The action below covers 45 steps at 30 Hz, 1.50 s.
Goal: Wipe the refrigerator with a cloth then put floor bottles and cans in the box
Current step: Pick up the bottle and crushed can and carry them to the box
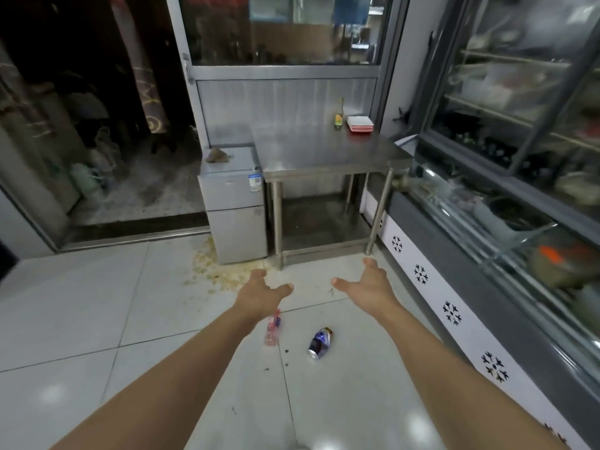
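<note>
Lower centre floor: one bottle, one can. Left hand, right hand mid-frame: fingers spread, holding nothing.

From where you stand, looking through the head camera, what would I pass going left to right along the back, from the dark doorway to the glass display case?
Dark doorway → small refrigerator with a crumpled cloth on top → steel table → yellow-labelled bottle → stack of red and white plates → glass display case.
</note>
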Each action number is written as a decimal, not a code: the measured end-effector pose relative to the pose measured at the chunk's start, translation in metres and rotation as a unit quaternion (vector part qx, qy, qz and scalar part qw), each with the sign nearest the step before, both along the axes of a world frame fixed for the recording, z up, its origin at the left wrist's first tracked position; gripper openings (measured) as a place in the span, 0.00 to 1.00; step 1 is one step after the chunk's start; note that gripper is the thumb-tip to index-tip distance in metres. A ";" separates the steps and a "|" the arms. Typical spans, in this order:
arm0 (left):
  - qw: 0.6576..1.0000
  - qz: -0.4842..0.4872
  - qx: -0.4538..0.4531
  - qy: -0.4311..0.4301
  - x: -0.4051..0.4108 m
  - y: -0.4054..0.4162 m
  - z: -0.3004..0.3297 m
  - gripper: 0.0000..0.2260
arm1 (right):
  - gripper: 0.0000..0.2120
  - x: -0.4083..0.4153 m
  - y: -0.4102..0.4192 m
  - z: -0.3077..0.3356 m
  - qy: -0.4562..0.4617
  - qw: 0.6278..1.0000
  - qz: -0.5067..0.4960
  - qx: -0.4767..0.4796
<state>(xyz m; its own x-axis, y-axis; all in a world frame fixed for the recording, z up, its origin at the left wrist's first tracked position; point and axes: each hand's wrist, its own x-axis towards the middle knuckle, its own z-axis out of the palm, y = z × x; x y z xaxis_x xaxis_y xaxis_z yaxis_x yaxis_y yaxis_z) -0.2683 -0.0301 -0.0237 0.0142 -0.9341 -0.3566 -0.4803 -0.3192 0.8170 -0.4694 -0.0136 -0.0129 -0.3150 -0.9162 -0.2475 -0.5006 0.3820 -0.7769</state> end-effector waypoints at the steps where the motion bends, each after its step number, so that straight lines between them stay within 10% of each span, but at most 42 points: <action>1: 1.000 -0.007 0.004 0.001 -0.002 -0.018 -0.004 0.33 | 0.42 -0.001 -0.017 -0.005 -0.002 1.000 -0.006 0.001; 24: 0.981 -0.093 0.166 -0.044 -0.041 -0.364 -0.154 0.33 | 0.42 -0.025 -0.314 -0.162 -0.045 0.981 -0.117 0.148; 45: 0.925 -0.234 0.262 -0.148 -0.077 -0.424 -0.501 0.28 | 0.37 -0.010 -0.334 -0.513 -0.038 0.930 -0.230 0.286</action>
